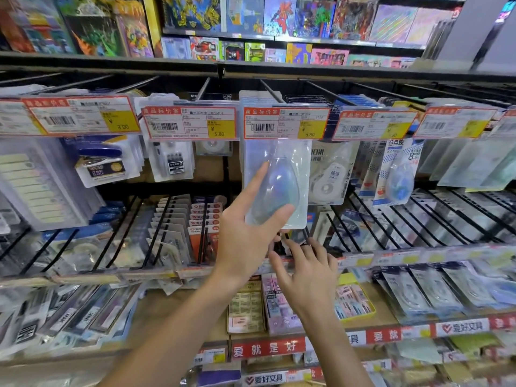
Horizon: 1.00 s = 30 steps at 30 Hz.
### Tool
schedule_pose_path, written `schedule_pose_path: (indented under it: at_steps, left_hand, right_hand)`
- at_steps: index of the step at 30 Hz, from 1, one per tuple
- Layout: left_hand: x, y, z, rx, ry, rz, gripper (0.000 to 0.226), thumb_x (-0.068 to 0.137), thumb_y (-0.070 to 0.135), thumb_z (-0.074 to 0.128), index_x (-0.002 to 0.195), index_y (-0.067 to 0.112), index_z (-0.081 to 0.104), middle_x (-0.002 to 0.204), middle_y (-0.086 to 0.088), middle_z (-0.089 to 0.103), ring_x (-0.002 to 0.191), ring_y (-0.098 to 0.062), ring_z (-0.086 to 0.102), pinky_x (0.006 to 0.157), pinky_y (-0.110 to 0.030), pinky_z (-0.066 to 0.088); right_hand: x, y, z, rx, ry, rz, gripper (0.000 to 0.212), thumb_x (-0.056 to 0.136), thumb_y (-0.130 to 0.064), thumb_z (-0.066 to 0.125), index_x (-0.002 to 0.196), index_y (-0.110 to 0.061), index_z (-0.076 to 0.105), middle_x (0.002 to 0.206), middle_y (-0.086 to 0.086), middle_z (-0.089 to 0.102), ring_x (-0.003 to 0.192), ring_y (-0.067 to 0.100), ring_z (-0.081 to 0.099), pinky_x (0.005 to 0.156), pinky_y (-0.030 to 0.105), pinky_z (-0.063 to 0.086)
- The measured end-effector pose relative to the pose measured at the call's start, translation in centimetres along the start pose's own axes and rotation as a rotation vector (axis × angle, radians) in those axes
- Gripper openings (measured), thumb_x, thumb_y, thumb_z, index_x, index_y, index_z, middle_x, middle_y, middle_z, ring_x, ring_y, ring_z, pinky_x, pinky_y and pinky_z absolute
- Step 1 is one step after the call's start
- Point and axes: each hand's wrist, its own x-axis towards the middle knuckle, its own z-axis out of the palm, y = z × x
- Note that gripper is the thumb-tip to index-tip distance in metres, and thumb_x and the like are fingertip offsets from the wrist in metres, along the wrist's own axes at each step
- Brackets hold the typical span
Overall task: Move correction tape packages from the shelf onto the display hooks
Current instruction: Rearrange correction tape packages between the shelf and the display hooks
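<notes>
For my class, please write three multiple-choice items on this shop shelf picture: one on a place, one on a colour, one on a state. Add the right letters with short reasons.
1. Where does the clear plastic blister package with a bluish oval correction tape hang?
A. Under the price tag reading 6.80
B. Under the tag reading 3.00
C. On the top shelf among the toy boxes

2. What colour is the price field on the white price tag with a red border?
A. Green
B. Yellow
C. Black

3. What is the left hand doing?
A. Resting flat on the floor
B. Holding a pen
C. Gripping the package with thumb and fingers

Answers: 1 A, the package sits right below the 6.80 tag. 2 B, the box around the price is yellow. 3 C, thumb and forefinger frame the package's lower half, while the right hand reaches open below it.
</notes>
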Motion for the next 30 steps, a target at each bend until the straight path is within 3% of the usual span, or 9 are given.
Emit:
schedule_pose_path:
  at_steps: [3,7,10,12,15,20,24,28,30]
  left_hand:
    - [0.1,-0.7,0.0,-0.037,0.032,-0.025,0.067,0.083,0.016,0.079,0.136,0.043,0.047,0.130,0.034,0.053,0.125,0.016,0.046,0.096,-0.006,0.040]
    - [0.4,-1.7,-0.2,-0.051,0.144,-0.047,0.054,0.081,0.027,0.082,0.124,0.050,0.060,0.126,0.021,0.060,0.115,-0.015,0.064,0.087,-0.038,0.058]
    - [-0.1,-2.3,0.0,-0.103,0.253,-0.007,0.041,0.086,0.013,0.077,0.116,0.039,0.065,0.123,0.003,0.060,0.092,-0.008,0.071,0.066,-0.027,0.060]
    - [-0.3,-2.7,0.4,-0.135,0.258,-0.022,0.041,0.087,0.008,0.074,0.118,0.034,0.065,0.120,-0.003,0.062,0.074,-0.007,0.072,0.061,-0.034,0.061]
    - [0.0,-2.9,0.9,-0.158,0.277,-0.077,0.041,0.086,0.012,0.076,0.115,0.039,0.065,0.114,0.000,0.064,0.065,-0.019,0.071,0.057,-0.028,0.059]
    - [1.1,-2.9,1.5,-0.185,0.306,-0.104,0.041,0.085,0.013,0.077,0.118,0.033,0.065,0.111,-0.005,0.059,0.084,-0.031,0.071,0.057,-0.024,0.059]
    - [1.6,-3.3,1.4,-0.183,0.324,-0.133,0.043,0.084,0.014,0.078,0.123,0.027,0.067,0.110,-0.005,0.058,0.082,-0.041,0.069,0.055,-0.022,0.058]
    - [1.9,-3.6,1.5,-0.184,0.325,-0.137,0.041,0.085,0.014,0.078,0.122,0.028,0.068,0.110,-0.005,0.059,0.065,-0.030,0.067,0.051,-0.022,0.056]
    - [2.1,-3.8,1.7,-0.190,0.321,-0.155,0.041,0.085,0.014,0.078,0.123,0.025,0.069,0.107,0.007,0.061,0.061,-0.022,0.062,0.048,-0.022,0.055]
  right_hand:
    - [-0.1,0.0,0.0,-0.013,-0.016,-0.001,0.063,0.095,-0.069,0.030,0.119,-0.028,0.070,0.107,-0.004,0.075,0.127,0.025,0.055,0.093,0.041,0.036]
    - [-0.1,0.0,0.0,-0.008,-0.011,-0.004,0.062,0.095,-0.069,0.031,0.118,-0.026,0.071,0.107,-0.002,0.075,0.126,0.026,0.056,0.092,0.042,0.037]
    - [-0.1,0.1,0.1,-0.011,0.002,-0.004,0.061,0.095,-0.069,0.034,0.117,-0.026,0.071,0.105,-0.002,0.075,0.125,0.026,0.056,0.090,0.042,0.038]
    - [-0.1,0.1,0.1,-0.014,0.007,-0.003,0.061,0.095,-0.069,0.034,0.117,-0.026,0.071,0.105,-0.002,0.075,0.125,0.026,0.056,0.089,0.041,0.038]
    - [-0.1,0.1,0.2,-0.016,0.013,-0.007,0.062,0.096,-0.069,0.032,0.117,-0.026,0.071,0.105,-0.003,0.075,0.125,0.026,0.056,0.090,0.041,0.037]
    - [-0.2,0.0,0.1,0.007,0.043,-0.014,0.061,0.095,-0.067,0.035,0.114,-0.023,0.073,0.100,-0.001,0.076,0.123,0.027,0.058,0.089,0.043,0.040]
    - [-0.1,0.0,0.1,0.005,0.045,-0.015,0.060,0.095,-0.067,0.037,0.115,-0.022,0.073,0.100,0.000,0.076,0.123,0.027,0.059,0.089,0.043,0.041]
    - [-0.1,0.1,0.3,0.006,0.063,-0.024,0.062,0.096,-0.067,0.035,0.113,-0.022,0.073,0.099,0.000,0.076,0.121,0.028,0.060,0.088,0.043,0.042]
    - [-0.1,0.1,0.3,0.000,0.057,-0.023,0.064,0.097,-0.068,0.031,0.114,-0.022,0.073,0.100,0.000,0.076,0.122,0.027,0.059,0.089,0.043,0.042]
